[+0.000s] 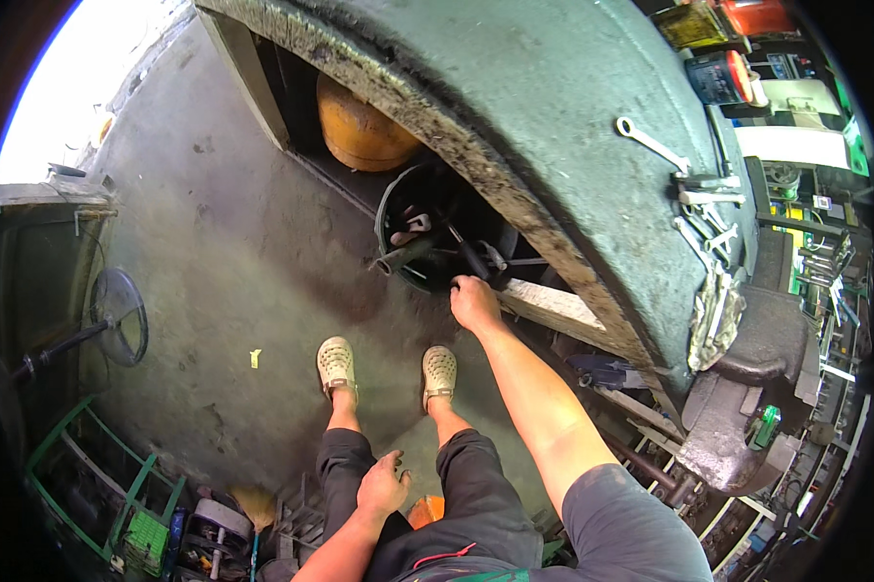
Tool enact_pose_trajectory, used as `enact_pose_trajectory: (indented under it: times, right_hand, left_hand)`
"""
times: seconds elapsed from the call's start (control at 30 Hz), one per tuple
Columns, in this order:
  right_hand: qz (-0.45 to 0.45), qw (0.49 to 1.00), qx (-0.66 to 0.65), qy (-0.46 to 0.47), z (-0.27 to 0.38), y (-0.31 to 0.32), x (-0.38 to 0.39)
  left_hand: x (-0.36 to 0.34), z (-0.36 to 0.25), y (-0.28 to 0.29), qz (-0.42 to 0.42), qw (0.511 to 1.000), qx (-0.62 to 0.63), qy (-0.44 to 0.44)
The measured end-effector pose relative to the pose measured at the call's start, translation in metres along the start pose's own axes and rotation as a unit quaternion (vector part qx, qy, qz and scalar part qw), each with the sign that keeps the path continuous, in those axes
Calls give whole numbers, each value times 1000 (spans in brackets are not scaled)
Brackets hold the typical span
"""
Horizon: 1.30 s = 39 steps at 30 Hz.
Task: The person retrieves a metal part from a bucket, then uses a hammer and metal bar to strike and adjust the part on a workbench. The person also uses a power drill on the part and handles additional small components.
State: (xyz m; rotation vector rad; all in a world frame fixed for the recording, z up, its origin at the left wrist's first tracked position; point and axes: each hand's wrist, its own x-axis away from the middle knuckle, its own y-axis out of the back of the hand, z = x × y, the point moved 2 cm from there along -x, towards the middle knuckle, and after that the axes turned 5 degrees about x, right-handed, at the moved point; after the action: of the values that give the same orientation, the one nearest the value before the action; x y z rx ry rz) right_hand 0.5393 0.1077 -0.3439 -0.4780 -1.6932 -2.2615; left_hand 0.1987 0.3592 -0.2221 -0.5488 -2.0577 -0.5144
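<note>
A round black bucket (pixel 385 209) stands on the floor under the workbench, with several hand tools in it. Inside are a dark-handled tool (pixel 473 260) and metal pieces, and a thick grey tube (pixel 404 255) sticks out over the rim. My right hand (pixel 476 304) is stretched forward, its fingers closed on the bucket's near rim; the fingertips are partly hidden. My left hand (pixel 384 485) hangs over my thigh, fingers loosely bent and apart, holding nothing.
The workbench (pixel 544 116) carries several wrenches (pixel 652 144) and a bench vise (pixel 738 427). Beneath it sits an orange rounded tank (pixel 361 126). A steering wheel (pixel 119 316) on a shaft stands at the left, a green metal frame (pixel 97 475) at lower left.
</note>
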Motion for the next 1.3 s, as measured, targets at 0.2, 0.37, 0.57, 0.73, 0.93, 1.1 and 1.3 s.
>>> enact_pose_trajectory:
  times: [0.2,0.37,0.57,0.73,0.93,1.1,1.3]
  right_hand:
    - [-141,985,-91,-44,54,-23,-39]
    - [-109,978,-145,98,141,-9,-31]
    - [-62,989,-37,125,142,-23,-18]
    - [-5,971,49,233,107,-10,-10]
    - [-123,982,-41,139,44,30,-1]
    - [-149,978,-97,112,31,85,3]
    - [-175,973,-104,110,40,96,-33]
  left_hand:
    - [-8,2,7,22,1000,-9,-1]
    - [-10,3,-2,12,1000,-15,7]
    - [-13,5,-19,8,999,-37,1]
    - [-14,2,-21,-8,999,-45,-13]
    - [-13,6,-26,-16,1000,-14,1]
    - [-14,2,-29,-17,999,-37,0]
    - [-4,11,-21,-49,995,81,-18]
